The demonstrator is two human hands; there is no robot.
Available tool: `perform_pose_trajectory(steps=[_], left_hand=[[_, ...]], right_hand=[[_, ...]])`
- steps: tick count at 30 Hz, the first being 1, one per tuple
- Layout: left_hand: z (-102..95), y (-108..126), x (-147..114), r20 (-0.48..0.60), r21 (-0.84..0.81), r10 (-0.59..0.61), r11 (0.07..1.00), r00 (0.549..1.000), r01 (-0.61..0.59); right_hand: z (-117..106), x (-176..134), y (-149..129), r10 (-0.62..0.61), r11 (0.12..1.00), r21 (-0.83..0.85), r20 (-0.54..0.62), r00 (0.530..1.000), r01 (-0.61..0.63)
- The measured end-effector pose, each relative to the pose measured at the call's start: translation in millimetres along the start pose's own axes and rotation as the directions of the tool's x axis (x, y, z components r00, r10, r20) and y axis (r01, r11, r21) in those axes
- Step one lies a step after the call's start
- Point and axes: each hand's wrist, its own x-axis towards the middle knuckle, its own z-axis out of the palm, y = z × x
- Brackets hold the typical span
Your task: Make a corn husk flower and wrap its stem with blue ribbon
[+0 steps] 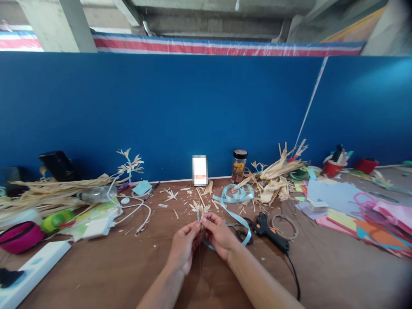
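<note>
My left hand [184,243] and my right hand [219,232] meet over the middle of the table, fingertips pinched together. Between them is a small pale flower of dried husk [195,207], petals pointing up, with light blue at its stem. A shiny light blue ribbon [240,195] lies loosely looped to the right and trails down behind my right hand. Whether the ribbon joins the stem is hidden by my fingers. Black-handled scissors [243,235] lie partly under the ribbon, beside a black glue gun [270,231].
Husk scraps [171,195] litter the brown table [154,274]. A phone-like screen [200,171] and a dark-lidded jar [239,166] stand by the blue partition [193,103]. Left are a finished-looking flower stem [130,165] and a white power strip [38,272]; right are husks [277,180] and coloured paper [337,193].
</note>
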Motion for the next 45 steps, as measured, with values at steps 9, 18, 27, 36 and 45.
perform_pose_trajectory(steps=[9,18,27,36,45], left_hand=[[0.5,-0.9,1.4,-0.047,-0.016,0.017,1.0,0.999,-0.017],[2.2,3.0,-2.2,-0.042,-0.023,0.051,0.998,0.998,-0.052],[-4.2,-5.7,4.3,-0.057,0.137,0.16,0.979,0.986,-0.151],[-2.7,-3.5,1.3,-0.039,0.23,0.202,0.955,0.979,-0.188],[-4.5,-0.4,1.0,0.006,0.303,0.183,0.936,0.983,-0.176]], right_hand=[[0.3,-0.7,-0.2,-0.014,1.0,-0.002,0.016,1.0,0.014],[1.6,-1.5,-2.5,-0.028,0.964,-0.264,-0.058,0.998,0.012],[5.3,-2.9,-3.2,-0.126,0.917,-0.388,-0.075,0.989,0.088],[4.8,-2.1,-1.0,-0.168,0.902,-0.411,-0.047,0.985,0.134],[1.7,-0.4,-1.2,-0.191,0.885,-0.441,-0.048,0.98,0.151]])
